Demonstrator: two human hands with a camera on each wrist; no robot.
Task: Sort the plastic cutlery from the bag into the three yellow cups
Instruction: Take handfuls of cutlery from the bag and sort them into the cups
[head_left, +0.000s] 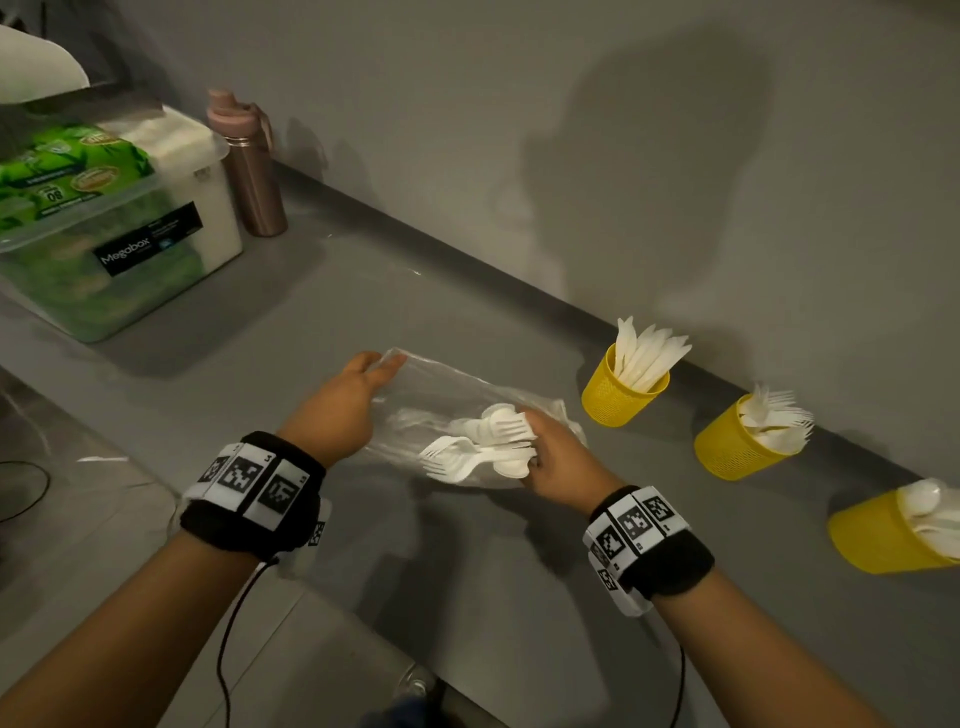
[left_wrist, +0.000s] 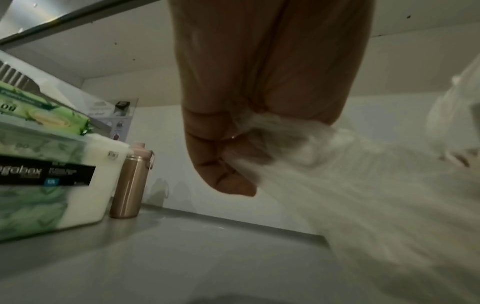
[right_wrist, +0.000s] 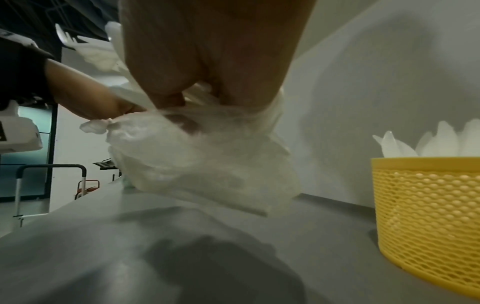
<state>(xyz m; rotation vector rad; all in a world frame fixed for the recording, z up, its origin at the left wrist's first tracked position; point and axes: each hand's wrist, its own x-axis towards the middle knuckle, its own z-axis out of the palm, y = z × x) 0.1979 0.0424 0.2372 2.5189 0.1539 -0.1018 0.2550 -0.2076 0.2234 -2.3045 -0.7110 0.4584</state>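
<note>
A clear plastic bag (head_left: 447, 384) hangs between both hands above the grey counter. My left hand (head_left: 348, 400) pinches its far end, fingers curled on the film (left_wrist: 262, 123). My right hand (head_left: 550, 457) grips a bunch of white forks and spoons (head_left: 483, 447) whose heads stick out leftward; in the right wrist view the bag (right_wrist: 207, 160) is bunched under the fingers. Three yellow mesh cups line the wall: one with knives (head_left: 623, 389), one with forks (head_left: 743, 441), one with spoons (head_left: 883, 535). The knife cup (right_wrist: 428, 216) stands close on the right in the right wrist view.
A clear storage box (head_left: 119, 228) with green packs sits at the back left, with a pink metal bottle (head_left: 249, 166) beside it. The grey wall (head_left: 519, 130) runs behind the cups. A black cable (head_left: 228, 649) hangs from my left wrist band.
</note>
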